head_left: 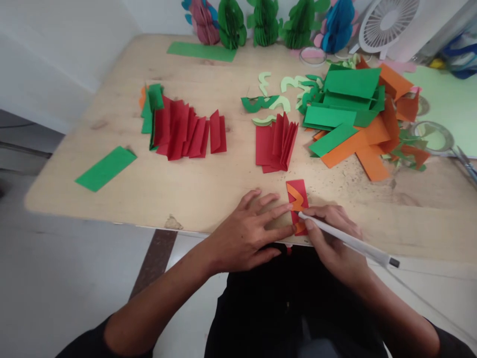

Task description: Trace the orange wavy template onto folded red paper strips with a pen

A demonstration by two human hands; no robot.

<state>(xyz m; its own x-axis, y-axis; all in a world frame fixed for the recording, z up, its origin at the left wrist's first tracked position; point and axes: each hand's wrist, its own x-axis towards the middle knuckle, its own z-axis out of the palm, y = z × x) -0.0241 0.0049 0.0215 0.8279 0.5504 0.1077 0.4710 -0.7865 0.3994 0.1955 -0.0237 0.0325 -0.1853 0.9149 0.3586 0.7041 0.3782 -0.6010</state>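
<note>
Near the table's front edge lies a small red paper piece (303, 190) with a wavy orange paper cutout (297, 195) on top of it. My left hand (242, 233) is spread out, its fingertips pressing on the cutout and the red paper. In my right hand (341, 243) is a slim white pen (346, 238), gripped between thumb and fingers. Its tip meets the red paper right beside the orange shape. Just beyond stands a bunch of folded red paper (276, 144).
More folded red strips (182, 129) lie at left, near a green strip (106, 168). Green folded papers (350, 82) and orange papers (372, 144) pile at right. Along the back are paper honeycomb figures (231, 25), a white fan (389, 22) and tape rolls (443, 130). Scissors (465, 164) rest far right.
</note>
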